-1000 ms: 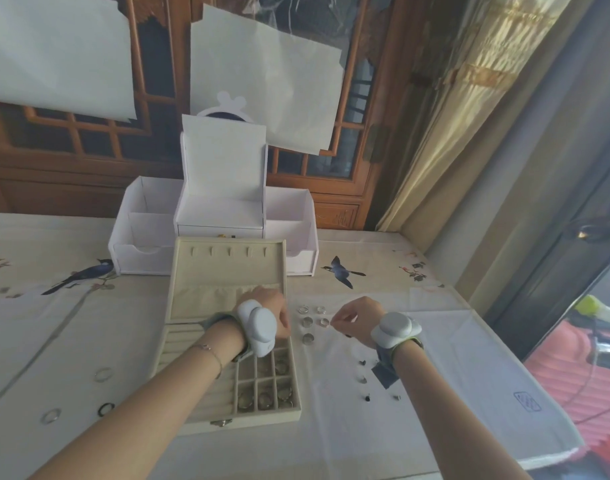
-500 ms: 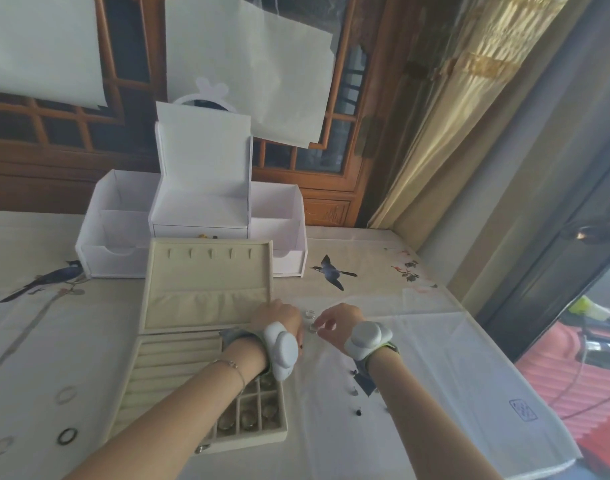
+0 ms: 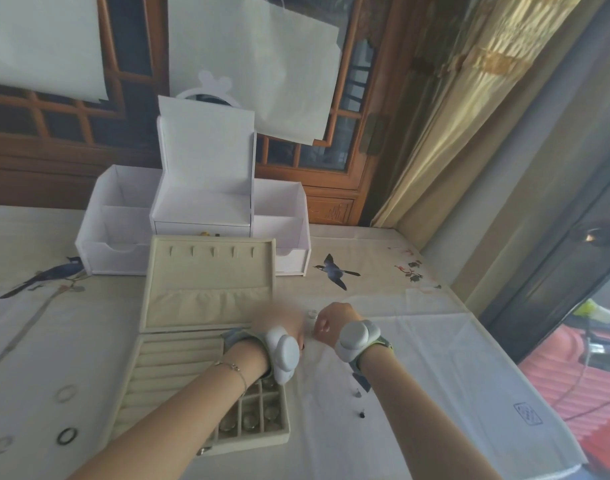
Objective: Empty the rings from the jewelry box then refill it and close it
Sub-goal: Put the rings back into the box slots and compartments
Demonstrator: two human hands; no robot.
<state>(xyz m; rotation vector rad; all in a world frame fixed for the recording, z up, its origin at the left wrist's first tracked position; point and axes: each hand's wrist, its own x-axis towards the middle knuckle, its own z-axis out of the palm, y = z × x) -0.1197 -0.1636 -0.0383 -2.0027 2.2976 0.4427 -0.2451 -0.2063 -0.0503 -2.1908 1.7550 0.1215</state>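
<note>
— Reporting grip status?
— Right hand (image 3: 331, 323) curled over loose rings (image 3: 312, 313) just beside the open jewelry box (image 3: 206, 344); whether it pinches one, I cannot tell. Left hand (image 3: 282, 323) is blurred, grip unreadable.
— Risk?
— Fumbled ring rolls across the tablecloth (image 3: 435, 375); crowded hands knock others.

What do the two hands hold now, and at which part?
It cannot be told: the left hand is blurred, and the right hand curls beside small silver rings.

Left hand (image 3: 282, 323) motion-blurred
</note>
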